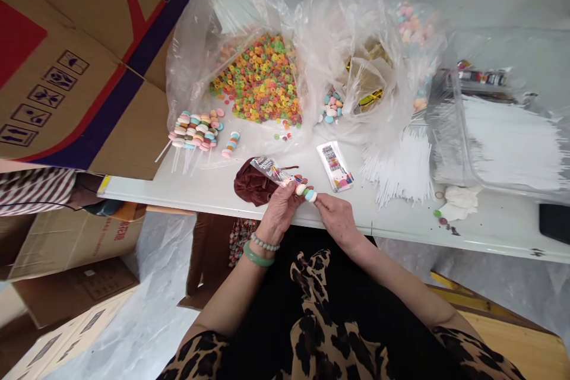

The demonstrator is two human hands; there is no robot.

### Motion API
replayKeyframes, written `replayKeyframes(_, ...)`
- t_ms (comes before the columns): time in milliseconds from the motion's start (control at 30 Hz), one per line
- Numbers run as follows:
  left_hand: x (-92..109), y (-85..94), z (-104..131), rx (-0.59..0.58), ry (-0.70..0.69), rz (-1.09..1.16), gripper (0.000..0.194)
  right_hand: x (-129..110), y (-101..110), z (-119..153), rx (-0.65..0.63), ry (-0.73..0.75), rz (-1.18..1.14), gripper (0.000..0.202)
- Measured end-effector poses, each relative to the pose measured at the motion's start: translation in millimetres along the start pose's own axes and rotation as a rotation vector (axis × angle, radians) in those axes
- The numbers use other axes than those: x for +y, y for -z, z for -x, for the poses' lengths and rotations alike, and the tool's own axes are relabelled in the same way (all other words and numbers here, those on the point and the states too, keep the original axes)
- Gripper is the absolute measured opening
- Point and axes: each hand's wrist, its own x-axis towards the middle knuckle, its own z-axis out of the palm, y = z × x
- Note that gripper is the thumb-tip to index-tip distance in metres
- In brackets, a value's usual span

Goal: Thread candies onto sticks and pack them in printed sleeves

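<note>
My left hand point(281, 208), with a green bangle and beads at its wrist, is closed around a candy stick point(306, 192) strung with white, green and blue discs. A printed clear wrapper point(268, 168) reaches out beyond its fingers, over a brown cloth bundle point(247, 185). At the near end of the candies, my right hand point(337, 218) pinches the stick, whose end is hidden by the fingers. A stack of printed wrappers point(333, 166) lies just past the right hand. To the left are a pile of finished-looking candy sticks point(196, 130) and one separate candy stick point(231, 145).
Clear bags hold ring candies point(267, 80) and pastel candies point(332, 105). White sticks point(403, 169) lie loose and in a clear bin point(512, 142) at right. A large cardboard box point(84, 65) stands at left. Crumpled tissue point(461, 202) is near the table edge point(401, 231).
</note>
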Motion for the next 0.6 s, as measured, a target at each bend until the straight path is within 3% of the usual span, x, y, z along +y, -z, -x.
replayKeyframes(67, 4.2, 3.7, 1.1, -0.018, 0.07, 0.012, 0.036, 2.8, 1.7, 3.1, 0.079, 0.173, 0.32, 0.026)
replayKeyframes(167, 9.7, 9.6, 0.1, -0.006, 0.165, -0.003, 0.045, 7.4, 1.4, 5.7, 0.141, 0.313, 0.602, 0.028)
replayKeyframes(233, 9.3, 10.7, -1.2, 0.046, 0.136, -0.051, 0.043, 8.4, -0.6, 6.4, 0.167, 0.374, 0.678, 0.028)
replayKeyframes(300, 5.2, 8.0, -1.2, 0.093, 0.023, -0.104, 0.038, 6.4, -2.5, 6.3, 0.18, 0.4, 0.698, 0.028)
replayKeyframes(433, -6.5, -2.9, 1.7, 0.09, -0.148, -0.148, 0.038, -2.8, -2.5, 2.2, 0.128, 0.331, 0.577, 0.03)
replayKeyframes(600, -6.9, 0.1, 1.4, 0.048, 0.034, -0.079, 0.039, -6.3, 0.2, -11.6, -0.035, 0.008, -0.05, 0.022)
